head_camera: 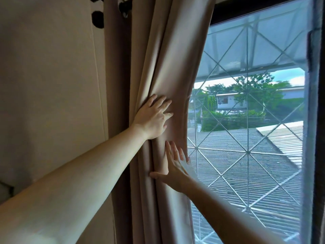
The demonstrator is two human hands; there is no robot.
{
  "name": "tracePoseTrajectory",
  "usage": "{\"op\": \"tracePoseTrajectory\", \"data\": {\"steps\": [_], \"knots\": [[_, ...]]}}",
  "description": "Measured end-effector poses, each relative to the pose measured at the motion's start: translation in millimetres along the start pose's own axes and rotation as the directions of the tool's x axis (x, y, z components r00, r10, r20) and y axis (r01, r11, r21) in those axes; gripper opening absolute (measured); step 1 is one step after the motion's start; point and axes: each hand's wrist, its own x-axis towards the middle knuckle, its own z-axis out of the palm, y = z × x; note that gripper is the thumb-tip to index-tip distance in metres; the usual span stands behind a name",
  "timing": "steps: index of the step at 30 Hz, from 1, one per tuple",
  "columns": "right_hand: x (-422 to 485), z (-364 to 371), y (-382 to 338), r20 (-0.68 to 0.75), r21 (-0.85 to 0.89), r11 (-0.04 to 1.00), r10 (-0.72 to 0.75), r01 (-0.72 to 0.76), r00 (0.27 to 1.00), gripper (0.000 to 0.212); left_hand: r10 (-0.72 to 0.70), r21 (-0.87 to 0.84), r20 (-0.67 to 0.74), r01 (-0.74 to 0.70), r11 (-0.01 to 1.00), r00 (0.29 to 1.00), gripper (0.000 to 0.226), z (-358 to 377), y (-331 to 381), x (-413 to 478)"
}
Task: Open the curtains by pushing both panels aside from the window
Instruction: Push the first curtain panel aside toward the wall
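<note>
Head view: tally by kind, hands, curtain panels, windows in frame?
Hands: 2, left hand and right hand, both flat on the fabric
Curtain panels: 1, curtain panel bunched at the left of the glass
Windows: 1, window
Total: 4

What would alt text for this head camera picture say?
Both hands, left hand above right hand, press flat on a bunched beige curtain at the window's left side. Behind the glass: diamond grille, rooftops, trees.
</note>
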Motion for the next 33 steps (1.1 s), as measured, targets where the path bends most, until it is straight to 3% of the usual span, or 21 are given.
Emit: {"op": "tracePoseTrajectory", "data": {"steps": [33], "knots": [[101,95,-104,0.042,0.065,0.992,-0.115,0.112,0.992,0.131,-0.151,0.104,0.129,0.138,0.985,0.98,0.049,65,-115,-85]]}}
